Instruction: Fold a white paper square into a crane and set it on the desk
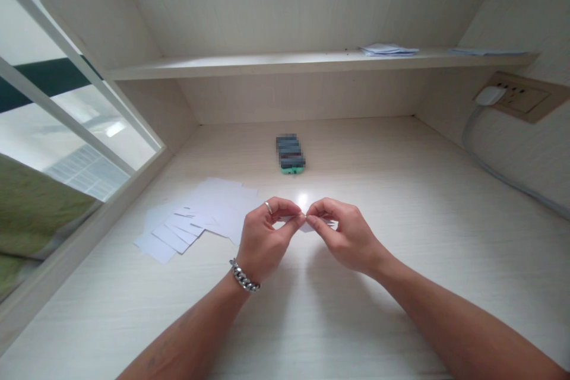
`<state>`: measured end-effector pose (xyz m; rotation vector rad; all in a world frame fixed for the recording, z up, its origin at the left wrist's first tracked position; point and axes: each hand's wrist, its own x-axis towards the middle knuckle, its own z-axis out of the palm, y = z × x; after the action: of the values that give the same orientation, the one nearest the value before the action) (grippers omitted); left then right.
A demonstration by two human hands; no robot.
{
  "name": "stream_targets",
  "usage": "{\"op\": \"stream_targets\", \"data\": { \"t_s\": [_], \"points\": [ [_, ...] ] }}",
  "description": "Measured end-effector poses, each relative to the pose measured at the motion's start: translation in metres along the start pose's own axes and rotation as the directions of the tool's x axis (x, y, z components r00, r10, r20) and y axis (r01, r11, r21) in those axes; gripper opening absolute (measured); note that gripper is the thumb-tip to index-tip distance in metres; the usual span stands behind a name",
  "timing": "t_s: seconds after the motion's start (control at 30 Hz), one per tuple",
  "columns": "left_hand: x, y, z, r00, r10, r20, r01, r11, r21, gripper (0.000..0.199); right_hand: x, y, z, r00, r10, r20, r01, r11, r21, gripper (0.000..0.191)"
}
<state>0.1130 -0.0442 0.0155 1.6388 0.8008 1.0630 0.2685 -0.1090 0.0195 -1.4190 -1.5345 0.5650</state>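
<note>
Both of my hands meet at the middle of the desk, fingertips nearly touching, over a small piece of white paper point(307, 227). My left hand point(270, 236), with a ring and a chain bracelet, pinches the paper's left part between thumb and fingers. Opposite it, my right hand point(344, 231) pinches the paper close to the same spot. Part of the paper is hidden behind the fingers. Several loose white sheets point(218, 205) lie spread on the desk to the left of my left hand, overlapping one another.
A phone-like object with a green edge point(291, 170) lies beyond my hands, its top pixelated. Folded papers point(388, 49) rest on the shelf point(267, 65). At right, a white plug point(490, 95) sits in the wall socket point(525, 98), its grey cable point(503, 178) trailing down. A metal frame borders the left.
</note>
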Motion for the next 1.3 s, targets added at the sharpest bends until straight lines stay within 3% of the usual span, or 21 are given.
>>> {"op": "stream_targets", "data": {
  "t_s": [0.1, 0.17, 0.3, 0.47, 0.67, 1.0, 1.17, 1.3],
  "points": [
    [0.003, 0.001, -0.002, 0.997, -0.047, 0.068, 0.050, 0.998, -0.039, 0.032, 0.001, 0.002, -0.001, 1.000, 0.018, -0.008, -0.018, 1.000, 0.012, 0.009],
    [0.005, 0.001, -0.003, 0.994, -0.051, 0.095, 0.047, 0.998, 0.036, 0.027, 0.002, 0.003, -0.001, 1.000, 0.016, -0.008, -0.016, 1.000, 0.009, 0.009],
    [0.005, 0.002, -0.004, 0.992, 0.018, 0.123, -0.053, 0.954, 0.295, 0.013, 0.004, 0.004, 0.000, 1.000, 0.002, -0.013, -0.002, 1.000, -0.010, 0.009],
    [0.003, 0.003, -0.004, 0.980, 0.129, 0.150, -0.182, 0.887, 0.425, 0.009, 0.004, 0.002, -0.003, 0.998, 0.012, 0.055, -0.009, 0.998, -0.057, 0.009],
    [0.005, 0.004, -0.006, 0.982, 0.076, 0.175, -0.142, 0.905, 0.402, 0.009, 0.007, 0.003, -0.008, 0.992, 0.078, 0.102, -0.078, 0.997, 0.002, 0.011],
    [0.009, 0.001, -0.009, 0.992, 0.020, 0.127, -0.064, 0.932, 0.356, 0.012, 0.011, 0.009, -0.018, 0.986, 0.066, 0.155, -0.067, 0.998, -0.003, 0.013],
    [0.010, 0.000, -0.012, 0.996, -0.007, 0.085, -0.021, 0.946, 0.323, 0.014, 0.013, 0.015, -0.020, 0.989, 0.106, 0.099, -0.107, 0.994, 0.005, 0.012],
    [0.009, 0.001, -0.011, 0.998, -0.028, 0.062, 0.010, 0.962, 0.274, 0.016, 0.014, 0.014, -0.017, 0.987, 0.147, 0.070, -0.156, 0.979, 0.135, 0.015]
  ]
}}
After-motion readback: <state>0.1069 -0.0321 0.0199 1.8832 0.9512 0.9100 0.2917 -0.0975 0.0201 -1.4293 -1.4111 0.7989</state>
